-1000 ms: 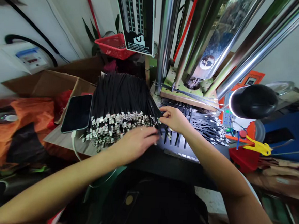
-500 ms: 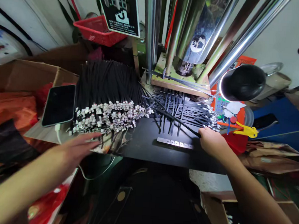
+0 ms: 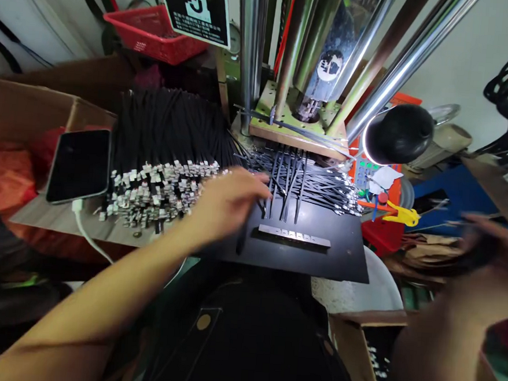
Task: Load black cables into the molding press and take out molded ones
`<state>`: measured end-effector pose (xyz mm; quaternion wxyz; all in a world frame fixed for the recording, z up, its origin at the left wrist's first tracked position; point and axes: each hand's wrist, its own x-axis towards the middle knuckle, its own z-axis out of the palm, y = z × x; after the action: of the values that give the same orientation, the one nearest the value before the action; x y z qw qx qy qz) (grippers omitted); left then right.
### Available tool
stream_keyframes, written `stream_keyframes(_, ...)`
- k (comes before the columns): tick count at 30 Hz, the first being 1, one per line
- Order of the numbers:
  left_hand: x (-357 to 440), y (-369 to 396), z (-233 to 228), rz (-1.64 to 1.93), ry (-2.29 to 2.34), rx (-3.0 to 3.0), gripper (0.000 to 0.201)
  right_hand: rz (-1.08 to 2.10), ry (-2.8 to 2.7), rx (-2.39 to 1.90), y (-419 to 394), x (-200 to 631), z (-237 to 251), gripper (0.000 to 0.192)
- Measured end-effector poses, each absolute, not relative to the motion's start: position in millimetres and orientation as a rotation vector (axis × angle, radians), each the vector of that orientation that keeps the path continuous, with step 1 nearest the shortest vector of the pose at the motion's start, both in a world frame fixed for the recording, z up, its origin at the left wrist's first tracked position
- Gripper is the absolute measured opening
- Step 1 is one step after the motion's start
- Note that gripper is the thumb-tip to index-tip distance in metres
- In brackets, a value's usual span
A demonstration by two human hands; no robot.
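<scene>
A big pile of black cables with metal end connectors lies on a board left of centre. My left hand reaches over the pile's right end, fingers curled near the cables fanned out on the black plate; it is blurred, and a dark strip shows under it. A metal bar with slots sits on the plate, with several cables laid into it. My right hand is far right, blurred, closed around a dark cable-like thing.
A press with shiny steel columns rises behind the plate. A phone on a charging lead lies left of the pile. A black lamp, yellow clip, red basket and cardboard boxes surround the spot.
My left hand has gone from the board's front edge up to the pile's right end. My right hand has swung off the plate to the far right, carrying something dark.
</scene>
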<state>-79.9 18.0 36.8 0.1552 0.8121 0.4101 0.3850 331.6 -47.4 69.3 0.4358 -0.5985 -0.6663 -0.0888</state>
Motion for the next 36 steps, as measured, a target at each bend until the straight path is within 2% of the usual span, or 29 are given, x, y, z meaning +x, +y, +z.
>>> stream_keyframes(2,-30.0,15.5,16.7,0.875,0.875,2.286,0.019,0.144,-1.703,-1.364,-51.9,282.5,55.1,0.029)
stream_keyframes(4,-2.6,12.8,-2.3,0.728,0.828,2.197,0.009,0.483,-1.730,-1.383,-49.1,242.8,34.0,0.019)
stream_keyframes(7,5.3,14.6,-16.6,0.693,0.889,2.083,0.014,0.655,-1.644,-1.441,-39.3,218.9,11.1,0.015)
stream_keyframes(14,12.5,14.7,4.0,0.369,1.013,2.292,0.027,0.608,-1.675,-1.407,-32.3,228.2,10.3,0.016)
stream_keyframes(20,14.5,2.9,6.7,0.191,1.070,2.427,0.025,0.441,-1.814,-1.403,-37.8,222.8,14.8,0.014)
stream_keyframes(27,9.7,9.6,11.7,0.615,0.951,2.237,0.042,0.339,-1.974,-1.237,-48.4,212.5,27.5,0.022)
stream_keyframes(30,11.1,11.9,7.5,0.699,0.985,2.284,0.029,0.298,-2.003,-1.243,-48.3,207.8,28.0,0.026)
stream_keyframes(32,4.6,13.3,0.9,0.818,1.006,2.276,0.024,0.265,-1.939,-1.267,-46.5,206.8,23.8,0.022)
stream_keyframes(36,-14.6,10.5,-13.2,1.015,0.943,2.063,0.030,0.305,-1.852,-1.245,-42.3,206.4,6.9,0.015)
